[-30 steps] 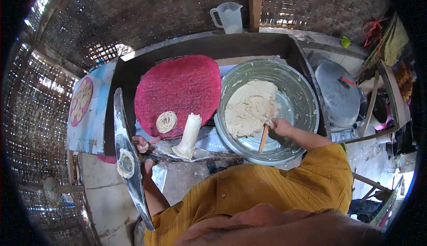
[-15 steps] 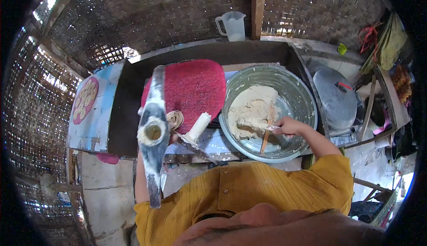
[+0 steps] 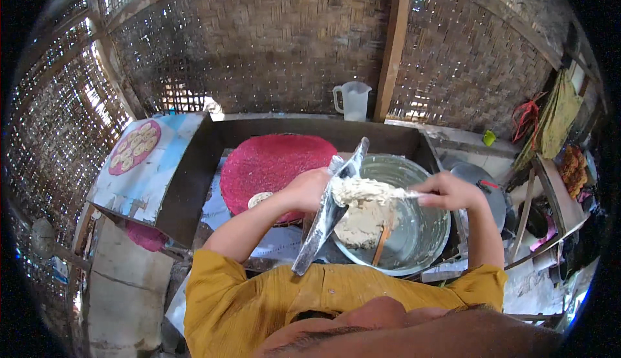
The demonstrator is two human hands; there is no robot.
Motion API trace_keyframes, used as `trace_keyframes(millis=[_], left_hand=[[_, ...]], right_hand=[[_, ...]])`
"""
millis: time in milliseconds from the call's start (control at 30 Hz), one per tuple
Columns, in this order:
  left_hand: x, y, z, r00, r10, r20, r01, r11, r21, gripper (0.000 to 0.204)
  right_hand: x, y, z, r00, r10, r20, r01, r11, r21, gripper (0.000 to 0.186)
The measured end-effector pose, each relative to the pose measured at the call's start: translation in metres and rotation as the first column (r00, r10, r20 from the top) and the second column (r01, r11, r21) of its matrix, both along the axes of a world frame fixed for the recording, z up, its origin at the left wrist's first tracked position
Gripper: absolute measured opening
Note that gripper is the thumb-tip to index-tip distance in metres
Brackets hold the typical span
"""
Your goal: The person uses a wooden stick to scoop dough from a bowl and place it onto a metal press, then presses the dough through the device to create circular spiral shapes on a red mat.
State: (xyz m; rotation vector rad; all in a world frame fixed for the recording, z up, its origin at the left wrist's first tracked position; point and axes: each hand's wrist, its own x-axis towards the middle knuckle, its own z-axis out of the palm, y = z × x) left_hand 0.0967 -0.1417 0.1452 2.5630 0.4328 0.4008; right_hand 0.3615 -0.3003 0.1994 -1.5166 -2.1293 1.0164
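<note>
My left hand (image 3: 309,188) grips a long two-handled dough press (image 3: 321,225), tilted, its body over the left side of the tub; some fingers are hidden behind it. My right hand (image 3: 446,193) is closed on a spoon (image 3: 413,194) whose bowl is covered by sticky pale dough (image 3: 372,191). This dough touches the press's open mouth. Below, a large grey-green tub (image 3: 424,268) contains more pale dough (image 3: 359,230) and a flat wooden stick (image 3: 383,245). Left of the press, a coil of squeezed dough (image 3: 260,199) lies on a round red mat (image 3: 278,170), partly behind my forearm.
A box-like wooden frame (image 3: 284,125) surrounds mat and tub. At the left, several dough coils (image 3: 136,147) lie on a pink round mat on a board (image 3: 171,139). A clear jug (image 3: 355,102) stands by the woven wall. A metal lid (image 3: 495,209) is right of the tub.
My left hand has brought the press rightward to the tub's edge. My right hand has lifted the spoon with a lump of dough out of the tub to the press's mouth. The view has tilted up.
</note>
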Motion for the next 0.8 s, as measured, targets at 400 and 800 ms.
trace_keyframes(millis=[400,800], left_hand=[[0.029,0.028,-0.013,0.972,0.204,-0.115,-0.199,0.978,0.056,0.037],[0.027,0.034,-0.02,0.981,0.191,-0.022,-0.188,0.978,0.09,0.037]], right_hand=[[-0.1,0.012,-0.003,0.441,-0.603,0.665,-0.592,0.361,0.72,0.027],[-0.063,-0.007,0.028,0.668,-0.65,0.361,-0.111,0.393,0.913,0.019]])
